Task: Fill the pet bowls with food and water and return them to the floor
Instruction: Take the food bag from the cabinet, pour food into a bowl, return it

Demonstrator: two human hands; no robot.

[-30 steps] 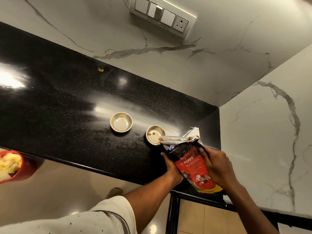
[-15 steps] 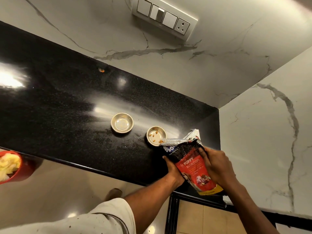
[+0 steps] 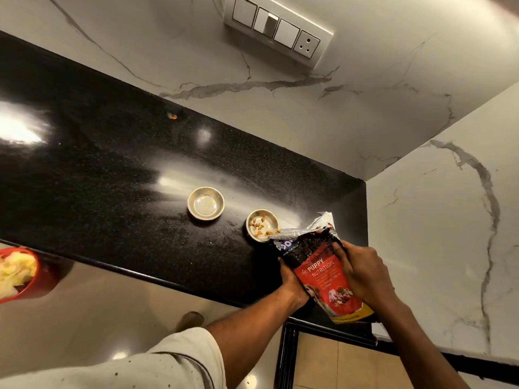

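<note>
Two small steel pet bowls stand on the black counter (image 3: 112,164). The left bowl (image 3: 205,203) holds no kibble. The right bowl (image 3: 262,223) has a few orange-brown kibble pieces in it. A red and black puppy food bag (image 3: 320,265) is tilted with its torn silver mouth over the right bowl's rim, and kibble shows at the opening. My left hand (image 3: 289,279) grips the bag's left side from below. My right hand (image 3: 361,272) grips its right side, fingers curled over the front.
A red bowl with pale yellow contents (image 3: 16,272) sits at the left edge, below the counter. Marble walls close the corner behind and to the right, with a switch panel (image 3: 276,29) on the back wall. A small orange speck (image 3: 172,116) lies far back on the counter.
More kibble has dropped from the bag into the right bowl. Both hands keep their hold on the bag, which has stayed tilted over the bowl.
</note>
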